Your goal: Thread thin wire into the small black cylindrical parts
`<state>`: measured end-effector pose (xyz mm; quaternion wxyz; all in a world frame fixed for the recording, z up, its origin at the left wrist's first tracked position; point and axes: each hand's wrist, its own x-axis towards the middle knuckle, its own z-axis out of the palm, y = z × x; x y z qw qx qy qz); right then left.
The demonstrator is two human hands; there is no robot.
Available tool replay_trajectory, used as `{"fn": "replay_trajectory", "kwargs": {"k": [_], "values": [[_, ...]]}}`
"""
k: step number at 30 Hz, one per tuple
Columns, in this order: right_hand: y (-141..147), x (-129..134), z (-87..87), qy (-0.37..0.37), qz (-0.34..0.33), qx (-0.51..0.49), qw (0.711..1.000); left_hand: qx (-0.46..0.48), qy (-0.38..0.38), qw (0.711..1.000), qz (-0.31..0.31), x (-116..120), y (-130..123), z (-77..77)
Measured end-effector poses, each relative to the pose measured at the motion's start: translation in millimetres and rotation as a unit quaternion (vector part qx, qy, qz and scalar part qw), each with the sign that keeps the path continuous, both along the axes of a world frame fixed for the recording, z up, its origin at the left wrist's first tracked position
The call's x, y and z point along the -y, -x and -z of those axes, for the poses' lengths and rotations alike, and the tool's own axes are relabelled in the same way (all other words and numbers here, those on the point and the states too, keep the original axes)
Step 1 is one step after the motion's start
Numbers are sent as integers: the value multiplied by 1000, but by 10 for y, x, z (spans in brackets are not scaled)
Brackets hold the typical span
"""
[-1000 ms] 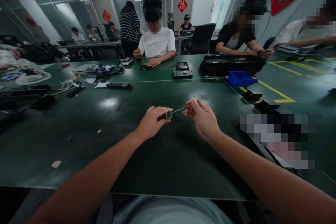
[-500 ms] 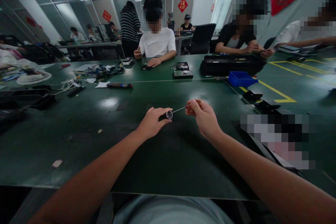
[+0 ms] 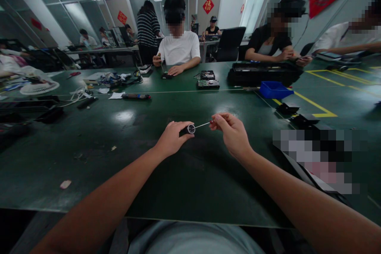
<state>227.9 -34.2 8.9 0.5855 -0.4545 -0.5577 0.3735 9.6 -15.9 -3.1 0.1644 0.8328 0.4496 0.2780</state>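
Thin tool [image 3: 202,125] meets round part [image 3: 190,129], left of blue bin [image 3: 275,90]
Left hand [image 3: 173,139] grasps the part, right hand [image 3: 233,131] the tool; bin's inside is unclear, black pieces [image 3: 287,109] lie before it

black cylinder [image 3: 185,130], pale rim [image 3: 191,133] — green table [image 3: 98,143] — blue bin [image 3: 275,90]

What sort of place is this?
Probably an electronics workshop: people sit around a long green table, an exposed circuit board lies on it, and the wearer's right hand holds a thin-shafted tool.
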Motion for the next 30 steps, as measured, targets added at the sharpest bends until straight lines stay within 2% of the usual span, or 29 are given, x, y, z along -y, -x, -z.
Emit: {"fn": "replay_trajectory", "kwargs": {"k": [4,10,23,25,30], "values": [[-10,-15,27,-6,3,11,1000,-6,2,1000,14,-12,12,19],[-1,0,8,14,25,9,1000,0,0,1000,13,-9,14,16],[14,20,-3,4,28,39,999,0,2,1000,4,-8,10,4],[14,57,-56,4,29,73,997,-2,1,1000,3,-9,14,9],[0,133,-159,-7,87,228,970,5,-10,1000,3,-17,28,29]]}}
